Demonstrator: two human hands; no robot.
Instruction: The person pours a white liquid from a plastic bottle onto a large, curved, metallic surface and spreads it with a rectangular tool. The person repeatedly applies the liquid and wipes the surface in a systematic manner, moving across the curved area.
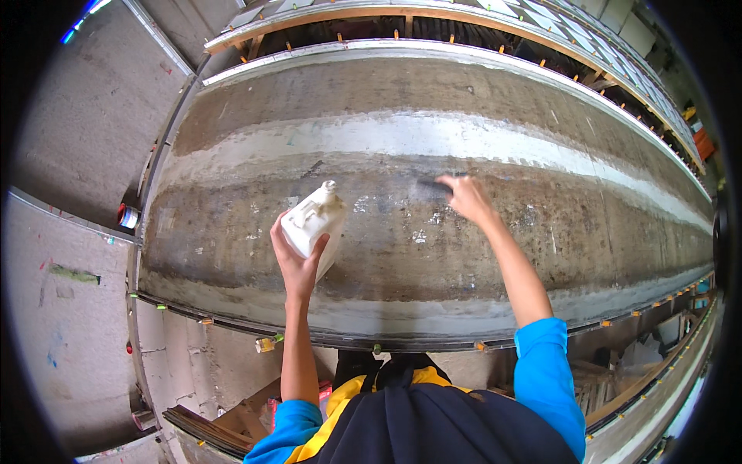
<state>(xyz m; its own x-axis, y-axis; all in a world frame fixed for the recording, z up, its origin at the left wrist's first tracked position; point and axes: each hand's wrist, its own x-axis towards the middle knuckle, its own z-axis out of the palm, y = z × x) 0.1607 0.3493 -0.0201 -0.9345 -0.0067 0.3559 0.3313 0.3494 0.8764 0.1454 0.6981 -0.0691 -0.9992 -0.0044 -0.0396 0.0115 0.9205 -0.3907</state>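
My left hand [297, 261] is wrapped round a white plastic jug [315, 220], thumb on one side and fingers on the other. The jug leans over the long table, its neck pointing away from me. Farther right, my right hand [468, 199] is closed at the edge of a dark, flat tool [430, 188]. Motion smears that tool, so its exact kind is unclear. It is low over the worn brown surface of the table [495, 247], near small white specks and dark stains.
A pale band [371, 133] runs along the table beyond my hands. Past the far edge stands a wooden-framed rack [402, 11] with pale panels on it. A small paint can [128, 216] sits at the left end. Several little clips line the near edge.
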